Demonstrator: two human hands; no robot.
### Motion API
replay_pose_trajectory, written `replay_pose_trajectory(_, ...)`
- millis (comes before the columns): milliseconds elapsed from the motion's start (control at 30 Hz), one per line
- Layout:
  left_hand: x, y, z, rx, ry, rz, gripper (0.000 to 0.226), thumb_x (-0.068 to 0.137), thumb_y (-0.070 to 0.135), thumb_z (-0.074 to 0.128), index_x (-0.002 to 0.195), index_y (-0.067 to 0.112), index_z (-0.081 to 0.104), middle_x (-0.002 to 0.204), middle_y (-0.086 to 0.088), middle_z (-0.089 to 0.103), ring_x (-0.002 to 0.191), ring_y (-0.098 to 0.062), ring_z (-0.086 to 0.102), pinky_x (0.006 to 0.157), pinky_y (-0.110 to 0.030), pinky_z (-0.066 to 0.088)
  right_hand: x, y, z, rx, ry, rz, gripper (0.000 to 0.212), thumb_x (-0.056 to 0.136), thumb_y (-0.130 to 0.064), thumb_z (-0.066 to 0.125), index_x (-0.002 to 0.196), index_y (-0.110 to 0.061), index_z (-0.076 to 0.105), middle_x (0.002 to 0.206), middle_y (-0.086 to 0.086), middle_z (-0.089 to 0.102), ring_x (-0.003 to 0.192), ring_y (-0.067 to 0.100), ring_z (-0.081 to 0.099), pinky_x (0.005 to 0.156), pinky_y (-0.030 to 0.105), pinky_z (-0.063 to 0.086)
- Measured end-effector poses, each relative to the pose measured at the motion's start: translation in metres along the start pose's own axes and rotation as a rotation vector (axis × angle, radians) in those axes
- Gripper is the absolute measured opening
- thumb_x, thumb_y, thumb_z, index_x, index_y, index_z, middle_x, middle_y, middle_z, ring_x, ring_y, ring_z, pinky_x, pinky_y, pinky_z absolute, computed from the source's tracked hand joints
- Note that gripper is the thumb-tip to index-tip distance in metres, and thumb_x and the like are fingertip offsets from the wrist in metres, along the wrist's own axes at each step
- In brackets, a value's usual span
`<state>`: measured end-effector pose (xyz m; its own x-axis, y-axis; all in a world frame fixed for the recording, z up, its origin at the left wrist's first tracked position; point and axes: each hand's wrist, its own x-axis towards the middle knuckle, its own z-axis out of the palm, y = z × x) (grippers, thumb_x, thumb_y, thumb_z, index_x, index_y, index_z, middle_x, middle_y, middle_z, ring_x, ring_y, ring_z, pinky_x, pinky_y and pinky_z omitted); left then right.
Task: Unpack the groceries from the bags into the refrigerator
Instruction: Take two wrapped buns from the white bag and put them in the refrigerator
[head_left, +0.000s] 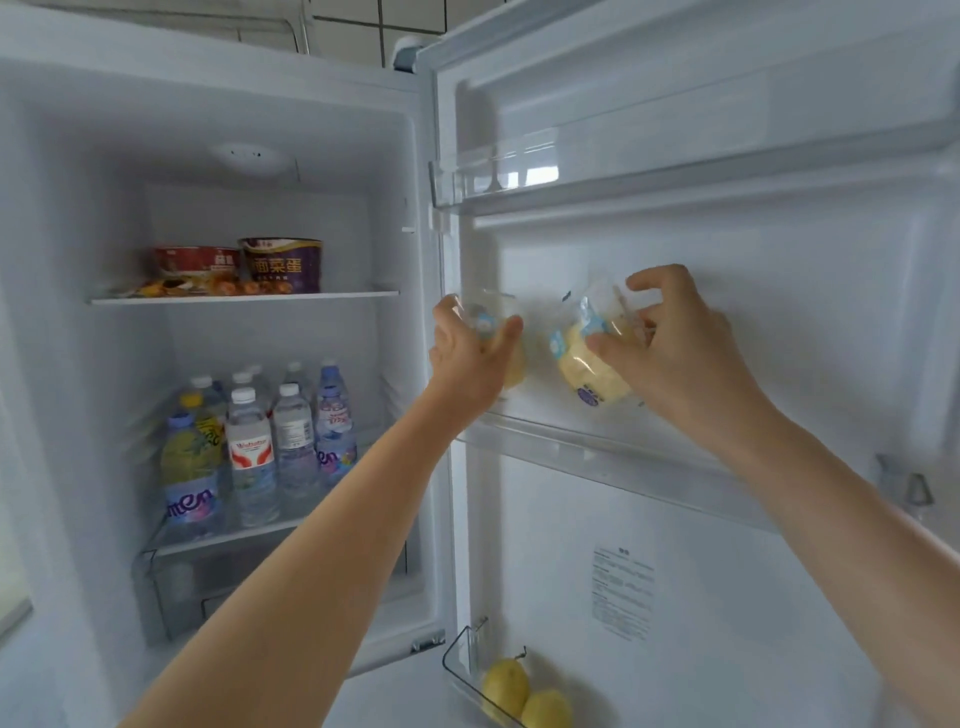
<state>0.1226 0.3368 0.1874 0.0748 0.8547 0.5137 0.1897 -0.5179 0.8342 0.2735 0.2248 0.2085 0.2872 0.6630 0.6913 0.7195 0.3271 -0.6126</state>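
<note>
Both hands are up at the middle door shelf (597, 441) of the open refrigerator (260, 130). The left hand (470, 353) has its grip wrapped around a clear packet (488, 312), and the right hand (675, 343) pinches the top of a second clear packet (589, 358) holding something pale yellow (bread or cake, by the look of it; I cannot tell which).

The risk, as I judge it, is the soft packets: set down leaning, either could tip over the low shelf rail and fall, and the right one, held only by its top, could slip. A hard squeeze would crush the contents.

Inside, the upper shelf (244, 297) carries two instant-noodle bowls (280, 262) with snack packs (192, 286) in front. The lower shelf (234, 535) is crowded with water bottles (249, 452) standing upright. The top door bin (493, 179) looks empty; the bottom door bin (467, 670) holds two yellow fruits (524, 696).
</note>
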Motion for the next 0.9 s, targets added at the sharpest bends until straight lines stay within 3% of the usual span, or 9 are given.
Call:
replay_pose_trajectory(100, -0.001, -0.005, -0.005, 0.097, -0.16, -0.006, 0.072, 0.081, 0.04, 0.071, 0.135, 0.022, 0.026, 0.111, -0.002, 0.056, 0.093, -0.022, 0.06, 0.076, -0.039, 0.055, 0.0, 0.007, 0.0, -0.152, -0.093, 0.0, 0.034, 0.084, -0.033, 0.067, 0.112, -0.023, 0.052, 0.091, -0.002, 0.058, 0.092, 0.022, 0.054, 0.07, 0.028, 0.04)
replay_pose_trajectory(167, 0.004, -0.011, -0.009, 0.117, -0.172, -0.01, 0.061, 0.088, 0.03, 0.069, 0.135, 0.019, 0.032, 0.111, -0.001, 0.056, 0.086, -0.017, 0.059, 0.066, -0.03, 0.053, 0.002, 0.008, 0.0, -0.185, -0.07, -0.015, 0.024, 0.087, -0.034, 0.064, 0.106, -0.022, 0.056, 0.094, -0.001, 0.057, 0.091, 0.023, 0.055, 0.072, 0.03, 0.042)
replay_pose_trajectory(300, 0.01, -0.012, -0.021, 0.032, -0.135, -0.008, 0.069, 0.086, 0.036, 0.071, 0.14, 0.023, 0.03, 0.116, -0.011, 0.063, 0.098, -0.024, 0.067, 0.084, -0.036, 0.055, 0.005, 0.002, -0.001, -0.167, 0.076, -0.122, 0.019, 0.091, -0.033, 0.057, 0.096, -0.016, 0.063, 0.094, -0.001, 0.065, 0.094, 0.026, 0.059, 0.081, 0.04, 0.051)
replay_pose_trajectory(433, 0.01, -0.01, -0.029, 0.17, -0.205, 0.041, 0.059, 0.081, 0.041, 0.074, 0.129, 0.03, 0.043, 0.096, -0.008, 0.067, 0.081, -0.022, 0.068, 0.066, -0.029, 0.055, 0.008, -0.001, -0.004, -0.314, -0.045, -0.118, 0.019, 0.092, -0.031, 0.054, 0.089, -0.019, 0.068, 0.088, 0.002, 0.069, 0.085, 0.028, 0.062, 0.075, 0.039, 0.053)
replay_pose_trajectory(533, 0.013, -0.008, -0.028, 0.235, -0.26, 0.056, 0.051, 0.081, 0.039, 0.074, 0.124, 0.032, 0.047, 0.092, -0.014, 0.068, 0.073, -0.029, 0.065, 0.066, -0.039, 0.055, 0.007, -0.003, -0.004, -0.387, -0.207, -0.118, 0.021, 0.092, -0.025, 0.053, 0.086, -0.022, 0.072, 0.082, 0.001, 0.071, 0.082, 0.025, 0.063, 0.075, 0.035, 0.052)
replay_pose_trajectory(600, 0.016, -0.009, -0.029, 0.286, -0.272, 0.073, 0.052, 0.082, 0.04, 0.073, 0.127, 0.032, 0.048, 0.088, -0.008, 0.063, 0.067, -0.019, 0.059, 0.06, -0.032, 0.051, 0.005, -0.002, -0.002, -0.437, -0.172, -0.137, 0.022, 0.093, -0.028, 0.052, 0.084, -0.02, 0.072, 0.082, 0.003, 0.07, 0.08, 0.027, 0.063, 0.072, 0.035, 0.052)
replay_pose_trajectory(733, 0.013, -0.012, -0.027, 0.423, -0.204, 0.154, 0.055, 0.083, 0.041, 0.071, 0.132, 0.03, 0.049, 0.114, 0.0, 0.059, 0.093, -0.021, 0.062, 0.078, -0.033, 0.053, -0.002, 0.0, -0.003, -0.745, -0.082, -0.139, 0.036, 0.093, -0.051, 0.05, 0.093, -0.018, 0.064, 0.099, 0.003, 0.062, 0.091, 0.029, 0.059, 0.068, 0.031, 0.04)
replay_pose_trajectory(800, 0.008, -0.011, -0.024, 0.458, -0.178, 0.208, 0.039, 0.086, 0.036, 0.068, 0.121, 0.027, 0.055, 0.115, -0.002, 0.057, 0.09, -0.022, 0.061, 0.069, -0.028, 0.05, -0.008, -0.001, -0.006, -0.767, -0.138, -0.119, 0.041, 0.092, -0.054, 0.048, 0.102, -0.017, 0.061, 0.105, 0.004, 0.055, 0.097, 0.03, 0.057, 0.073, 0.033, 0.04)
replay_pose_trajectory(900, 0.002, -0.009, -0.025, 0.417, -0.156, 0.199, 0.022, 0.088, 0.035, 0.066, 0.104, 0.024, 0.058, 0.112, 0.0, 0.059, 0.072, -0.017, 0.059, 0.049, -0.015, 0.042, -0.008, 0.002, -0.007, -0.629, -0.282, -0.139, 0.03, 0.092, -0.039, 0.056, 0.112, -0.018, 0.059, 0.107, 0.003, 0.049, 0.103, 0.025, 0.052, 0.08, 0.03, 0.038)
